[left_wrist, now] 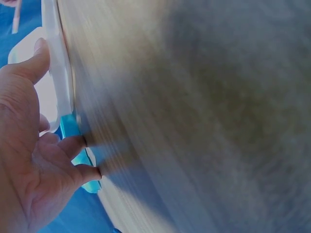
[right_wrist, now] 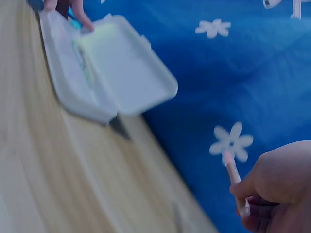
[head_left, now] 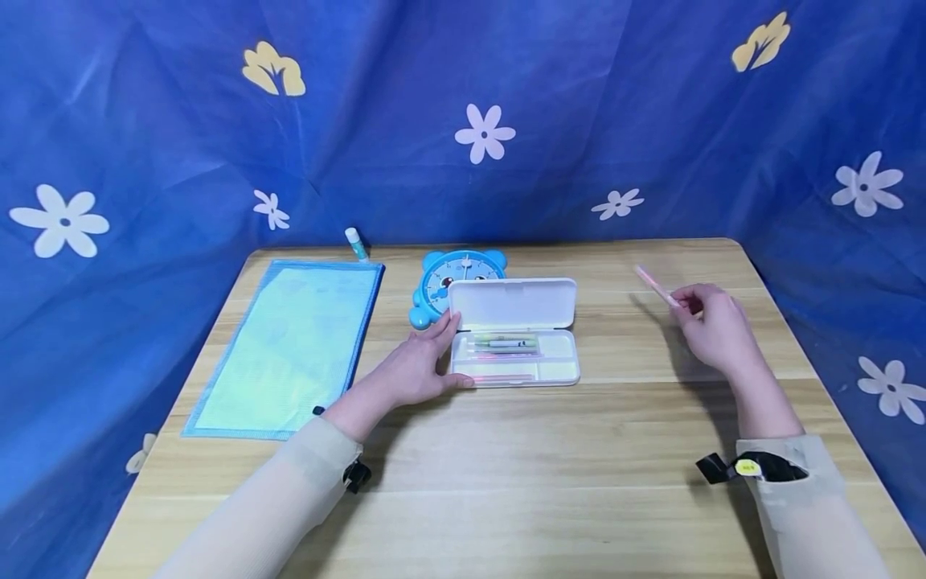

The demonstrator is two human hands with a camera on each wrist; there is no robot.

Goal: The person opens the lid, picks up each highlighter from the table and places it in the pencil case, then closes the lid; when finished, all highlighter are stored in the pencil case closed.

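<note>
My right hand point(head_left: 712, 326) pinches a slim pink pen point(head_left: 654, 285) above the right side of the table; the right wrist view shows its pink tip pointing away from the fingers. My left hand point(head_left: 417, 366) spans the left end of a white pencil case point(head_left: 557, 371), thumb on the near edge and index finger by the raised lid point(head_left: 514, 304). In the left wrist view its fingers are spread. Several pens point(head_left: 506, 344) lie in the back compartment, and a pink stick point(head_left: 502, 378) lies in the front one.
Behind the case stands a blue animal-shaped clock point(head_left: 437, 281), partly hidden by the lid. A light blue mesh zip pouch point(head_left: 282, 346) lies on the left of the wooden table point(head_left: 521, 482), with a glue stick point(head_left: 357, 244) near its far corner. A blue flowered cloth point(head_left: 405, 161) hangs around.
</note>
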